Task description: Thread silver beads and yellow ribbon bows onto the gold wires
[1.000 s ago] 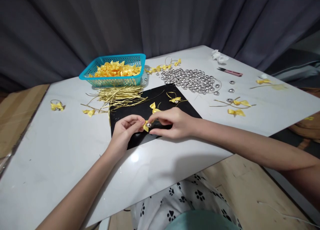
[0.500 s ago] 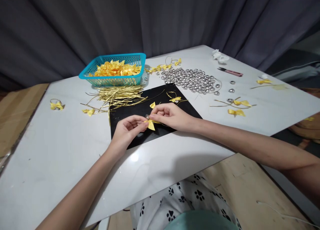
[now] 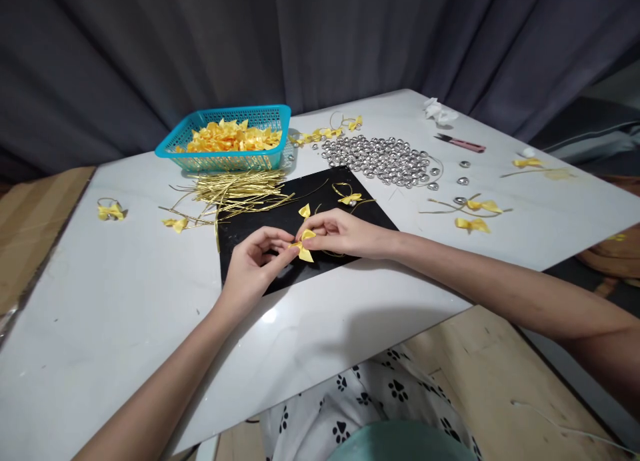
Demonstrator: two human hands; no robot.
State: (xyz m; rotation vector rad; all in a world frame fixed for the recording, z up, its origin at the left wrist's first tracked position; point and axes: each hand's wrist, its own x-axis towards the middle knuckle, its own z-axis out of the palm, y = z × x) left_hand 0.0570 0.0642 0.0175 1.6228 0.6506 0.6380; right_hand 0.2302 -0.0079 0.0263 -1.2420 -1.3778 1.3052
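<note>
Over the black mat (image 3: 260, 234), a yellow ribbon bow (image 3: 305, 247) is pinched between my two hands. My left hand (image 3: 257, 257) grips its left side with thumb and fingertips. From the right, my right hand (image 3: 345, 234) closes thumb and finger on the same bow. No silver bead shows at the bow now; fingers and ribbon cover that spot. Beyond my right hand lie a small yellow bow (image 3: 305, 211) and a gold wire loop with a bow and bell-like bead (image 3: 350, 199), both on the mat.
A blue basket (image 3: 170, 153) of yellow bows stands at the back left, with gold wire ties (image 3: 240, 191) before it. Silver beads (image 3: 375, 159) are heaped at the back. Pink-handled snips (image 3: 463, 143) and loose bows (image 3: 473, 225) lie right; a finished-looking piece (image 3: 111, 211) lies left.
The bow has turned in my fingers, so its ribbon faces up and the silver bead seen before is out of sight. Both hands have shifted only slightly.
</note>
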